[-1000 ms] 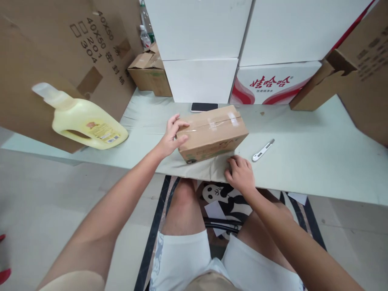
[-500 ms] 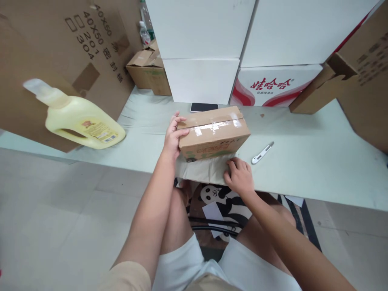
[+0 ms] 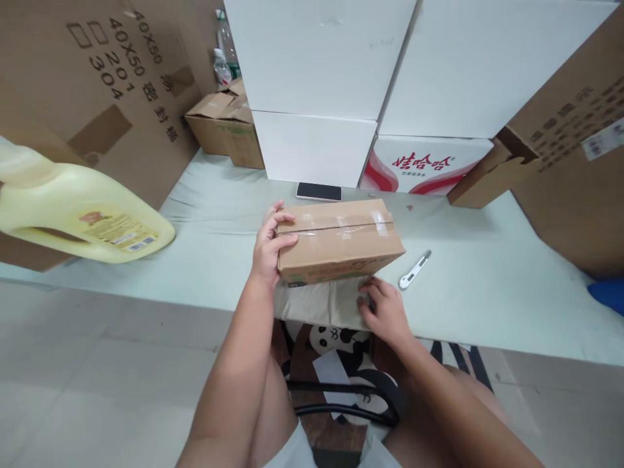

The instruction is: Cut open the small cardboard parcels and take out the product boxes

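A taped brown cardboard box lies near the table's front edge, its top seam facing up with clear tape across it. My left hand grips its left end, thumb and fingers spread over the top edge and the side. Close to the box's lower right front corner is my right hand, its fingers curled in; what they hold, if anything, is hidden. To the right of the box, a white utility knife rests on the table, apart from both hands.
A phone lies behind the box, before stacked white cartons. A yellow detergent bottle is at left by a big carton. A small open box sits back left, another open carton back right. The cloth-covered table has its edge above my knees.
The camera view has shifted, so everything sits lower and the bottle looks nearer. The box shows more of its top and less of its front. Both hands keep about the same places by it.
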The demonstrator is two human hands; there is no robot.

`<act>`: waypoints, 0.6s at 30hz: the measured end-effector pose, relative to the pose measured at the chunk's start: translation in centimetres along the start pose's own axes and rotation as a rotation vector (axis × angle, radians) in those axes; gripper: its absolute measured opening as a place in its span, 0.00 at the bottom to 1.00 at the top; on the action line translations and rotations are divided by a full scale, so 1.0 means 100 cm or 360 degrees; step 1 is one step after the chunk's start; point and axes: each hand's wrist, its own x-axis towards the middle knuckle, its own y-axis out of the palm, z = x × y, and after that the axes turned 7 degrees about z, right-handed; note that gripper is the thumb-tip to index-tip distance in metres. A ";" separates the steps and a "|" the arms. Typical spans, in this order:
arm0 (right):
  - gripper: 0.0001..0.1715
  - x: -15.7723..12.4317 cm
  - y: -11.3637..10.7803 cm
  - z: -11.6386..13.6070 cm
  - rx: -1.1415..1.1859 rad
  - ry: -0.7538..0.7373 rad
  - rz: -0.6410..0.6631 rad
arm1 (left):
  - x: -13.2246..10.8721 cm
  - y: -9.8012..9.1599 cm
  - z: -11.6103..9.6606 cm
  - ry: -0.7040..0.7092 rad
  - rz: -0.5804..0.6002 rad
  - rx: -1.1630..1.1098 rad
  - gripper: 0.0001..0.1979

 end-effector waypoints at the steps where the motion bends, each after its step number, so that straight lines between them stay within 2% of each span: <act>1: 0.12 0.005 -0.007 -0.009 0.0032 0.0067 -0.0044 | -0.001 0.002 0.000 0.0014 -0.0026 -0.0003 0.16; 3: 0.15 0.015 -0.025 -0.031 0.0022 0.0291 -0.0192 | -0.005 0.004 0.000 0.0050 -0.0040 0.0035 0.16; 5: 0.17 0.026 -0.042 -0.052 -0.0016 0.0659 -0.0336 | -0.008 0.006 0.001 0.0079 -0.0017 0.0078 0.15; 6: 0.18 0.031 -0.048 -0.060 -0.0036 0.0847 -0.0336 | -0.009 0.006 0.002 0.0086 -0.0001 0.0095 0.16; 8: 0.22 0.038 -0.053 -0.069 -0.0068 0.1116 -0.0143 | -0.010 0.006 0.003 0.0087 0.0024 0.0140 0.17; 10: 0.26 0.043 -0.052 -0.070 -0.0109 0.1173 0.0142 | -0.010 0.004 0.005 0.0074 0.0045 0.0209 0.18; 12: 0.27 0.044 -0.049 -0.069 -0.0152 0.1162 0.0298 | -0.010 0.003 0.004 0.0058 0.0066 0.0248 0.19; 15: 0.23 0.045 -0.046 -0.068 -0.0117 0.1183 0.0241 | -0.011 0.004 0.002 0.0045 0.0087 0.0161 0.20; 18: 0.22 0.046 -0.050 -0.068 0.0283 0.1150 -0.0017 | -0.011 0.006 -0.001 0.0031 0.0117 0.0100 0.20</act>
